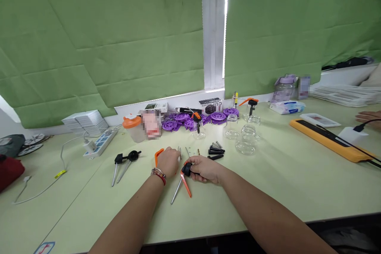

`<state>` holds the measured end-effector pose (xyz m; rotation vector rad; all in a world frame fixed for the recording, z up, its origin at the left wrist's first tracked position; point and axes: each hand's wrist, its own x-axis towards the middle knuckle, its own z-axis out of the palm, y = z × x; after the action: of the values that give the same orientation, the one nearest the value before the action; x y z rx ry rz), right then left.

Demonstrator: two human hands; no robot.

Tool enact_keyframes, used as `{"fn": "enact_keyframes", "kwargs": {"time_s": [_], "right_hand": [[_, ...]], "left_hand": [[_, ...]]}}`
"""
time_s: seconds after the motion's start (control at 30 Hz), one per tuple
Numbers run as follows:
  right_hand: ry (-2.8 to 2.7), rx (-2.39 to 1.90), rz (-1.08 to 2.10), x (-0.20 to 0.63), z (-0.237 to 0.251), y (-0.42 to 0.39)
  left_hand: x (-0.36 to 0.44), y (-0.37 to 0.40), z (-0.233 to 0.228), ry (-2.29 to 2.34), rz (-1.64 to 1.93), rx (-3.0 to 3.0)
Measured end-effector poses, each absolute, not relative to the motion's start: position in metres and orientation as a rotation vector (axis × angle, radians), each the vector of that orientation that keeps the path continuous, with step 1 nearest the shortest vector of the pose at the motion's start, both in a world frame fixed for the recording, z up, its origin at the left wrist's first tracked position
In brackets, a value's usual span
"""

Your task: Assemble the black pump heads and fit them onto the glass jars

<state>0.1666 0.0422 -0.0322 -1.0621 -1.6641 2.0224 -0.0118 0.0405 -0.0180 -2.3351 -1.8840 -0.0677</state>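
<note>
My right hand (204, 169) is closed around a black spray head (187, 169). From the head, an orange lever (186, 185) and a metal tube (176, 191) slant down toward the table's front edge. Just to the left, my left hand (169, 162), with bracelets at the wrist, reaches down to the tabletop beside small metal pins (179, 152). Its fingertips are mostly hidden, so I cannot tell whether they grip anything. Another orange lever (158, 156) lies by its left side. Springs (216, 145) and black tube-shaped parts (216, 152) lie beyond my right hand.
Glass bottles (246, 143) stand at the back right, near purple plastic parts (184, 119). Two black heads with metal tubes (126, 160) lie at left, before a power strip (102, 142). An orange-lidded cup (132, 129), a yellow case (324, 139) and another person's hand (369, 117) are farther out.
</note>
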Motion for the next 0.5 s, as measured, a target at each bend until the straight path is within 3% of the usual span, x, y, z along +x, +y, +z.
{"fn": "enact_keyframes", "kwargs": {"time_s": [0.5], "right_hand": [[-1.664, -1.086, 2.003, 0.169, -0.028, 0.042]], "left_hand": [[0.002, 0.034, -0.016, -1.762, -0.127, -2.518]]}}
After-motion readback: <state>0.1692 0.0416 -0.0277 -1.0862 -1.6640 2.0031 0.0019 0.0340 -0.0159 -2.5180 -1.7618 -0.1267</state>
